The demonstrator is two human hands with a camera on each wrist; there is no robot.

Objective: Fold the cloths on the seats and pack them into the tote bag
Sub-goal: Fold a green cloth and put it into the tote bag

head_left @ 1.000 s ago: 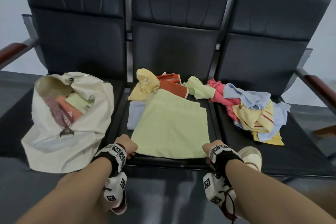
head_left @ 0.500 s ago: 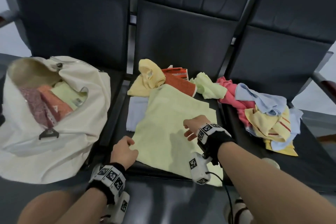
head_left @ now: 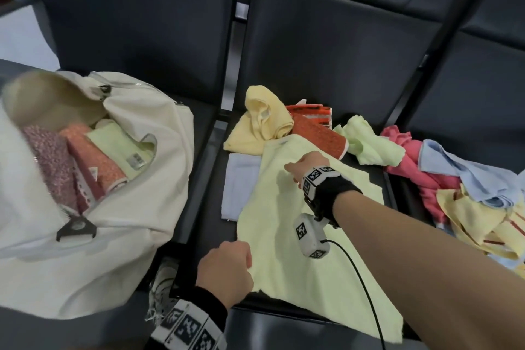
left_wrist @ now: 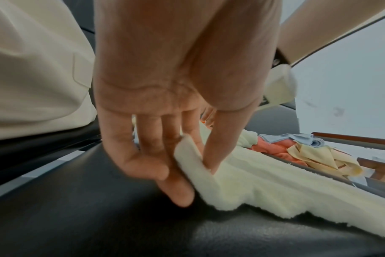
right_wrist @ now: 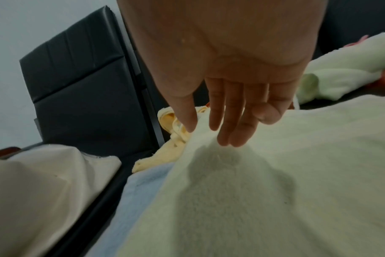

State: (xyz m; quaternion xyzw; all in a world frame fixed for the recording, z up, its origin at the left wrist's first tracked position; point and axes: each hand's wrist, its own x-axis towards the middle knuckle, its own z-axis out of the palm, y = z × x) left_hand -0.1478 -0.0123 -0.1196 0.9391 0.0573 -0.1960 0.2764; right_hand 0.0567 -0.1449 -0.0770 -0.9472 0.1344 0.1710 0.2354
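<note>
A pale green cloth (head_left: pixel 287 224) lies spread flat on the middle seat. My left hand (head_left: pixel 227 267) pinches its near left corner (left_wrist: pixel 193 165) between thumb and fingers. Farther back, my right hand (head_left: pixel 305 166) reaches over the cloth toward its far left corner. In the right wrist view its straight fingertips (right_wrist: pixel 229 137) touch or hover just over the cloth (right_wrist: pixel 275 173). The cream tote bag (head_left: pixel 108 224) sits open on the left seat with folded pink, orange and green cloths (head_left: pixel 93 162) inside.
A folded light blue cloth (head_left: pixel 240 179) lies partly under the green one. Crumpled yellow (head_left: pixel 264 119), orange (head_left: pixel 315 133) and green (head_left: pixel 366 145) cloths sit at the back of the middle seat. A mixed pile (head_left: pixel 466 193) covers the right seat. Dark seat backs (head_left: pixel 326 37) rise behind.
My right hand let go of the near right corner and moved forward across the cloth toward its far left corner. The left hand kept its pinch on the near left corner. The view tilted down.
</note>
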